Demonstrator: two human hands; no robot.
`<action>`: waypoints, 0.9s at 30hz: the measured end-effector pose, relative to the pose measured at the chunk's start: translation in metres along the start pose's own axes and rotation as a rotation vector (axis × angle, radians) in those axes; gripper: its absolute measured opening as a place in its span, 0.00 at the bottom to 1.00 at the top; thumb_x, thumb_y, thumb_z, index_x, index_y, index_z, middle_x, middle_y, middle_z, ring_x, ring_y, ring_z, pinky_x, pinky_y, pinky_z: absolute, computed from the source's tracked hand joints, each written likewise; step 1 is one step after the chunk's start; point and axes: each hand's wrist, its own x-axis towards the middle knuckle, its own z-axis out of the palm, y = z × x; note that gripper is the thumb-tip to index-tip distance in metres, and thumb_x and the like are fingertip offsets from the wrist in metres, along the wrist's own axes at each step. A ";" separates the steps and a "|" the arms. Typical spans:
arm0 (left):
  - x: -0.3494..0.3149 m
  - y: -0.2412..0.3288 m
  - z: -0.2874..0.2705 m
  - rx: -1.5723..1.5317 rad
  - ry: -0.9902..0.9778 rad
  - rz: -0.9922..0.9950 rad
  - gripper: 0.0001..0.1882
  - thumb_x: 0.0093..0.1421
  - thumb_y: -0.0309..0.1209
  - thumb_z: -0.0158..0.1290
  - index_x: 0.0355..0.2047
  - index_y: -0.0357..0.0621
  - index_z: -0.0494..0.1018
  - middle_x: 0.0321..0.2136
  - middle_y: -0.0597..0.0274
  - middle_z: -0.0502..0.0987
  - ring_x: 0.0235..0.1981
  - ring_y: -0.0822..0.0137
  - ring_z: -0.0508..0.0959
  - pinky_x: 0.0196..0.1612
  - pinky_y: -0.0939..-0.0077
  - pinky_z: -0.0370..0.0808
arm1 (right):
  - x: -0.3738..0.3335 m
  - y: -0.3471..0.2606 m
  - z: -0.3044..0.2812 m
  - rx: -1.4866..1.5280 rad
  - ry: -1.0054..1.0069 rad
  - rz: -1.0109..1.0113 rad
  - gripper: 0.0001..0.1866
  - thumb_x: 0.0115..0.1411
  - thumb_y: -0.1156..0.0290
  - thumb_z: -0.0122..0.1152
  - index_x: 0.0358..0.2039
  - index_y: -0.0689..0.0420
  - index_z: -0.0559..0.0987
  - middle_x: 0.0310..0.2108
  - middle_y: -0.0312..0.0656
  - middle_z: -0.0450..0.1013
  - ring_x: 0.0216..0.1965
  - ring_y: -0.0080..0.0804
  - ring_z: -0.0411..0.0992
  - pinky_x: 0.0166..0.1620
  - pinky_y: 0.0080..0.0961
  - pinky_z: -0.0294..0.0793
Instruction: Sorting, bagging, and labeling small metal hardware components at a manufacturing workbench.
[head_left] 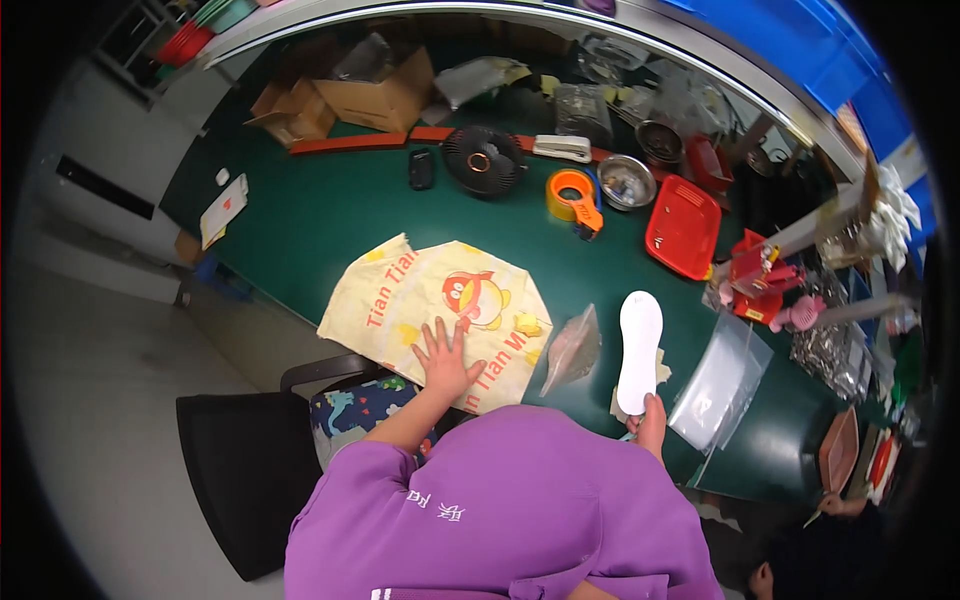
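My left hand point(447, 362) lies flat with fingers spread on a yellow printed sheet point(375, 290), cloth or paper, which bears a penguin picture. A small yellow lump point(528, 324) rests on the sheet's right part. My right hand point(650, 425) is closed at the lower end of a white insole point(640, 345), its thumb on top and the other fingers partly hidden. Beige scraps point(663, 367) show from under the insole. Between the sheet and the insole lies a clear bag point(573, 350) with brownish contents.
Across the green table point(300, 220) stand a black fan point(483, 160), an orange tape dispenser point(572, 197), a metal bowl point(627, 183) and a red tray point(684, 228). Clear plastic sleeves point(722, 385) lie at right. A chair point(235, 470) is left; another person's hand point(845, 505) shows lower right.
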 end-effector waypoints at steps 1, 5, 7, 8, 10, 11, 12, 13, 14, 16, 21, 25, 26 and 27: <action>-0.001 0.005 0.008 0.038 0.048 0.012 0.51 0.49 0.60 0.52 0.66 0.53 0.45 0.65 0.40 0.38 0.65 0.35 0.34 0.57 0.25 0.37 | 0.001 0.000 0.004 -0.017 -0.014 0.030 0.14 0.62 0.61 0.47 0.42 0.57 0.71 0.25 0.33 0.68 0.19 0.16 0.60 0.18 0.14 0.53; 0.022 0.015 0.009 0.044 0.123 0.026 0.50 0.51 0.60 0.50 0.67 0.55 0.41 0.66 0.44 0.37 0.66 0.37 0.33 0.58 0.27 0.34 | 0.013 -0.023 0.020 -0.021 -0.087 0.017 0.15 0.63 0.62 0.46 0.43 0.58 0.71 0.24 0.33 0.68 0.17 0.16 0.58 0.17 0.14 0.52; 0.039 0.018 -0.003 0.045 0.085 -0.015 0.50 0.51 0.61 0.49 0.67 0.56 0.41 0.66 0.45 0.36 0.66 0.38 0.32 0.58 0.28 0.34 | 0.027 -0.032 0.021 -0.059 -0.168 -0.040 0.14 0.63 0.62 0.46 0.42 0.58 0.71 0.24 0.32 0.68 0.16 0.15 0.58 0.17 0.14 0.52; 0.044 0.019 -0.005 0.059 0.052 -0.032 0.51 0.50 0.62 0.49 0.67 0.56 0.40 0.67 0.46 0.35 0.66 0.38 0.31 0.59 0.28 0.34 | 0.029 -0.038 0.023 -0.045 -0.179 -0.068 0.13 0.63 0.62 0.46 0.41 0.57 0.72 0.23 0.31 0.68 0.16 0.14 0.58 0.17 0.13 0.51; 0.053 0.023 -0.013 0.051 0.008 -0.007 0.52 0.49 0.63 0.49 0.67 0.56 0.39 0.67 0.46 0.34 0.66 0.38 0.31 0.59 0.28 0.34 | 0.033 -0.052 0.027 -0.046 -0.193 -0.108 0.13 0.63 0.62 0.46 0.41 0.57 0.72 0.23 0.31 0.68 0.16 0.14 0.58 0.16 0.13 0.51; 0.055 0.023 -0.017 0.061 -0.034 -0.006 0.53 0.48 0.62 0.50 0.67 0.55 0.38 0.67 0.46 0.35 0.66 0.37 0.31 0.59 0.28 0.35 | 0.031 -0.058 0.033 -0.036 -0.190 -0.140 0.12 0.63 0.62 0.46 0.40 0.57 0.72 0.22 0.31 0.68 0.16 0.14 0.59 0.16 0.13 0.51; 0.052 0.023 -0.020 0.039 -0.042 0.026 0.54 0.48 0.61 0.52 0.67 0.54 0.39 0.66 0.45 0.37 0.66 0.36 0.34 0.59 0.28 0.39 | 0.028 -0.065 0.038 -0.050 -0.155 -0.175 0.11 0.64 0.64 0.45 0.38 0.57 0.70 0.20 0.32 0.66 0.14 0.14 0.57 0.14 0.13 0.51; 0.047 0.023 -0.020 0.015 -0.043 0.079 0.52 0.49 0.59 0.53 0.67 0.53 0.42 0.66 0.45 0.39 0.65 0.35 0.38 0.59 0.29 0.42 | 0.028 -0.069 0.040 -0.055 -0.150 -0.201 0.10 0.64 0.64 0.45 0.37 0.57 0.70 0.20 0.31 0.66 0.13 0.14 0.57 0.14 0.13 0.51; 0.039 0.023 -0.015 0.009 -0.055 0.117 0.50 0.50 0.58 0.53 0.66 0.52 0.43 0.66 0.45 0.40 0.65 0.35 0.38 0.59 0.31 0.42 | 0.026 -0.073 0.041 -0.076 -0.149 -0.225 0.11 0.63 0.64 0.45 0.39 0.58 0.71 0.20 0.30 0.66 0.13 0.13 0.57 0.14 0.13 0.51; 0.019 0.028 -0.017 -0.041 -0.096 0.176 0.46 0.52 0.55 0.53 0.65 0.50 0.48 0.65 0.44 0.41 0.65 0.37 0.39 0.61 0.34 0.44 | 0.013 -0.085 0.048 -0.120 -0.144 -0.275 0.14 0.63 0.63 0.46 0.43 0.59 0.72 0.20 0.29 0.67 0.14 0.12 0.56 0.14 0.13 0.51; 0.005 0.032 -0.033 -0.288 0.140 0.265 0.32 0.55 0.45 0.53 0.57 0.44 0.63 0.61 0.42 0.52 0.64 0.40 0.49 0.62 0.44 0.50 | 0.006 -0.083 0.058 -0.374 -0.127 -0.635 0.14 0.58 0.73 0.51 0.43 0.66 0.75 0.29 0.39 0.71 0.31 0.27 0.70 0.37 0.22 0.68; 0.076 0.010 -0.115 -0.782 0.426 0.276 0.16 0.57 0.30 0.54 0.46 0.42 0.71 0.49 0.50 0.70 0.51 0.56 0.70 0.54 0.68 0.67 | -0.039 -0.129 0.119 -0.671 -0.137 -1.074 0.13 0.54 0.74 0.53 0.39 0.65 0.77 0.27 0.44 0.70 0.29 0.32 0.69 0.35 0.25 0.68; 0.113 0.005 -0.160 -0.986 0.544 0.301 0.14 0.58 0.28 0.53 0.45 0.41 0.71 0.46 0.54 0.72 0.48 0.62 0.72 0.51 0.72 0.69 | -0.041 -0.134 0.129 -0.671 -0.112 -1.083 0.13 0.54 0.74 0.53 0.39 0.65 0.77 0.27 0.44 0.70 0.29 0.32 0.69 0.35 0.25 0.68; 0.136 0.007 -0.226 -0.931 0.741 0.379 0.11 0.58 0.28 0.52 0.41 0.39 0.72 0.44 0.53 0.71 0.47 0.60 0.72 0.51 0.71 0.69 | -0.044 -0.136 0.138 -0.637 -0.132 -1.082 0.13 0.54 0.74 0.53 0.39 0.65 0.77 0.26 0.43 0.70 0.29 0.32 0.69 0.35 0.25 0.68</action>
